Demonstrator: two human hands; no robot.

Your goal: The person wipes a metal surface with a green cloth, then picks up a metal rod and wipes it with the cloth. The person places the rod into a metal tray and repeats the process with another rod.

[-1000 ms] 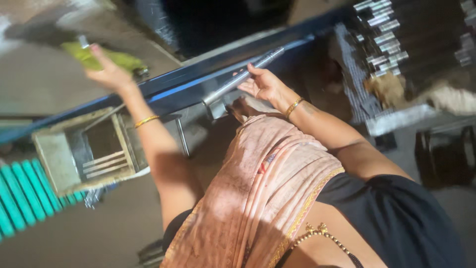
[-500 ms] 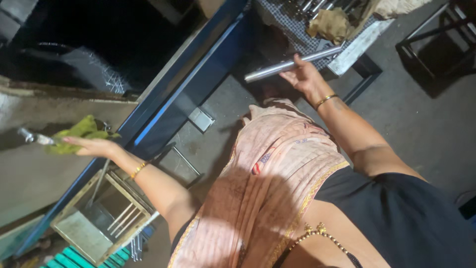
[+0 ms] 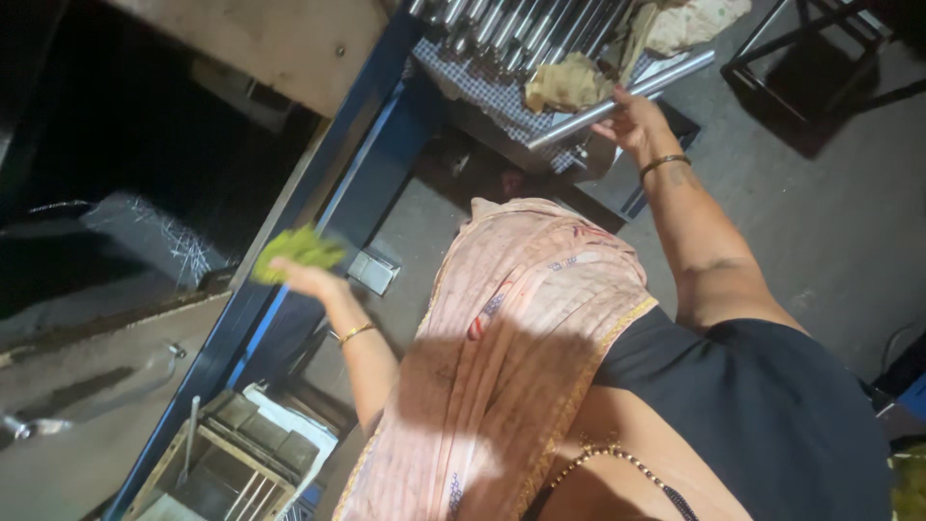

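Steel rod (image 3: pixel 622 98) held at a slant near the top of the view, over a checked cloth (image 3: pixel 453 72) bearing a row of like metal rods (image 3: pixel 502 21); right hand (image 3: pixel 637 123) closed around the rod's middle, a bangle at the wrist; crumpled tan rag (image 3: pixel 569 82) just beside the rod, touching it or not I cannot tell. Left hand (image 3: pixel 307 275) out to the side, fingers curled loosely on a green cloth (image 3: pixel 297 247) (bunched, bright in the light), beside a blue frame beam (image 3: pixel 318 207); wooden crate (image 3: pixel 236 453) below on the floor; pink draped cloth (image 3: pixel 511 347) down the person's front.
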